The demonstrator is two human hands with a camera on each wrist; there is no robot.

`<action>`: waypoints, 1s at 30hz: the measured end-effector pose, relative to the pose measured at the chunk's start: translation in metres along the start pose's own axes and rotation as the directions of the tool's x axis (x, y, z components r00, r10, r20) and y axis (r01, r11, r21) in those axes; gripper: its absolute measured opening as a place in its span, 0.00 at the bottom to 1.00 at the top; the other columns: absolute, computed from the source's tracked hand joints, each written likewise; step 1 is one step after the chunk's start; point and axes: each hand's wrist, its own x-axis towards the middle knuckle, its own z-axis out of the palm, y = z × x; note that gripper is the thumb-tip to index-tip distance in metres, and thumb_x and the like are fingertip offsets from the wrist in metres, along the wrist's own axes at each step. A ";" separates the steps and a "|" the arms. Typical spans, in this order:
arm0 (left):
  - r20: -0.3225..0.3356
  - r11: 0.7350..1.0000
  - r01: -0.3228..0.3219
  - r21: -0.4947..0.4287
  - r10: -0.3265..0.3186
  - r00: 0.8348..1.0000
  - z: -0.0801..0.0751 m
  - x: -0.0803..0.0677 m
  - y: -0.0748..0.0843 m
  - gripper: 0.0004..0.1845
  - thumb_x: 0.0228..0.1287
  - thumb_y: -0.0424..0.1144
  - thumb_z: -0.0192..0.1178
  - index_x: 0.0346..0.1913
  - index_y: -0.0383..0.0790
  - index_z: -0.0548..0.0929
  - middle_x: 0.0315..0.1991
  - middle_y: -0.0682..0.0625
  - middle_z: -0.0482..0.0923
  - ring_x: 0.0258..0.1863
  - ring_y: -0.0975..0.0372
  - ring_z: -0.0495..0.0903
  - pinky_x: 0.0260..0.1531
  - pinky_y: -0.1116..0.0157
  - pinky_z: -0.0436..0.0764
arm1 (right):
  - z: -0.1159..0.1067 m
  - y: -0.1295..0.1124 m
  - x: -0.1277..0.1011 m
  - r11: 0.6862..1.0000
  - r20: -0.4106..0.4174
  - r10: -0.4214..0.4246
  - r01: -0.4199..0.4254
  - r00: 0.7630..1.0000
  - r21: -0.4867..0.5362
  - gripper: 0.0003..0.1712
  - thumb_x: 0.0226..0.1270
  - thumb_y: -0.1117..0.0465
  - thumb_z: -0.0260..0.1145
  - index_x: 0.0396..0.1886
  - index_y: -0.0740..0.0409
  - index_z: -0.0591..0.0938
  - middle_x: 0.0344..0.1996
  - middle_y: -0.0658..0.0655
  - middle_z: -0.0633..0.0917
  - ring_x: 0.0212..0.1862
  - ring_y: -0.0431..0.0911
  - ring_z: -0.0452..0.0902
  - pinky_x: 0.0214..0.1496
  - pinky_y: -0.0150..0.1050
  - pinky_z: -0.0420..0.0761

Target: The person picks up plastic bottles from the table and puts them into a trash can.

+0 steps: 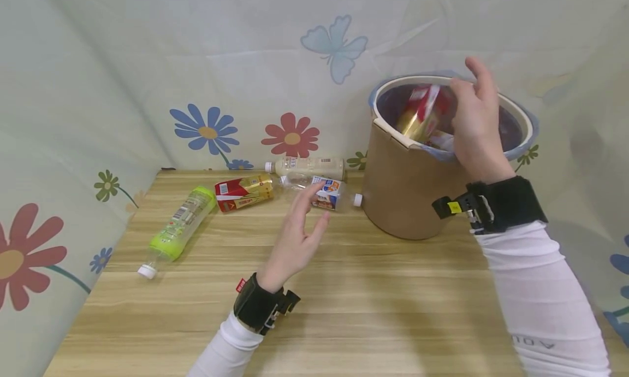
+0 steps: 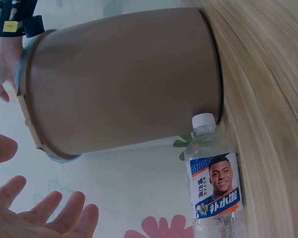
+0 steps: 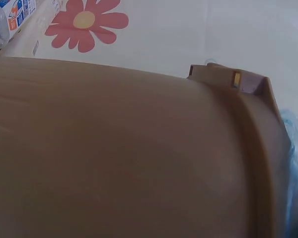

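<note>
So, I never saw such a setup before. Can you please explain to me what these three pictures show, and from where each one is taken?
There is no machine here: a person works with two bare hands and wears three cameras. The large picture comes from the head camera, looking down at a wooden table. The other two come from black bands on the wrists, so they look sideways and very close.

On the table lie a green bottle, a red and gold carton, a beige bottle and a clear bottle with a blue label. To the right stands a brown bin with a red and gold carton inside.

The left hand is open above the table, near the clear bottle, holding nothing. The right hand is over the bin's opening, fingers relaxed; it seems to hold nothing.
</note>
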 end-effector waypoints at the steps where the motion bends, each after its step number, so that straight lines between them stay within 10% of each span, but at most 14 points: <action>1: -0.003 1.000 -0.006 0.004 0.006 1.000 0.000 0.000 0.000 0.30 0.75 0.38 0.53 0.77 0.42 0.61 0.75 0.42 0.63 0.68 0.50 0.70 0.70 0.48 0.72 | 0.000 0.000 -0.001 0.999 0.000 -0.009 0.009 1.000 -0.038 0.30 0.80 0.55 0.48 0.78 0.43 0.59 0.75 0.48 0.61 0.73 0.41 0.56 0.82 0.46 0.47; 8: -0.009 1.000 -0.002 0.011 0.003 1.000 -0.001 -0.001 -0.003 0.30 0.75 0.38 0.53 0.76 0.43 0.61 0.76 0.42 0.61 0.73 0.50 0.67 0.72 0.47 0.70 | 0.006 0.004 -0.015 0.984 0.018 -0.140 0.141 0.990 -0.105 0.22 0.78 0.58 0.52 0.68 0.53 0.73 0.66 0.51 0.71 0.68 0.44 0.67 0.81 0.43 0.63; 13: -0.013 1.000 -0.002 0.012 0.002 1.000 -0.004 -0.001 -0.004 0.30 0.74 0.36 0.54 0.76 0.43 0.62 0.76 0.42 0.62 0.72 0.50 0.67 0.72 0.46 0.70 | 0.014 0.009 -0.030 0.961 0.012 -0.276 0.276 0.961 -0.026 0.14 0.73 0.66 0.55 0.51 0.59 0.84 0.45 0.51 0.84 0.47 0.43 0.83 0.54 0.28 0.84; 24: 0.045 0.991 -0.025 0.134 0.019 0.999 -0.024 -0.001 -0.006 0.27 0.73 0.38 0.56 0.73 0.42 0.68 0.75 0.44 0.64 0.75 0.50 0.65 0.75 0.47 0.66 | 0.033 0.045 -0.073 0.881 0.107 -0.472 0.466 0.875 0.079 0.13 0.70 0.75 0.53 0.40 0.75 0.84 0.30 0.51 0.89 0.29 0.42 0.84 0.35 0.30 0.84; 30: 0.097 0.950 -0.075 0.304 0.047 0.994 -0.031 -0.001 -0.013 0.25 0.72 0.38 0.58 0.69 0.40 0.73 0.71 0.44 0.70 0.72 0.50 0.70 0.73 0.49 0.70 | 0.042 0.086 -0.093 0.912 0.164 -0.411 0.407 0.897 0.059 0.12 0.71 0.75 0.54 0.43 0.82 0.80 0.30 0.48 0.89 0.30 0.39 0.85 0.37 0.28 0.84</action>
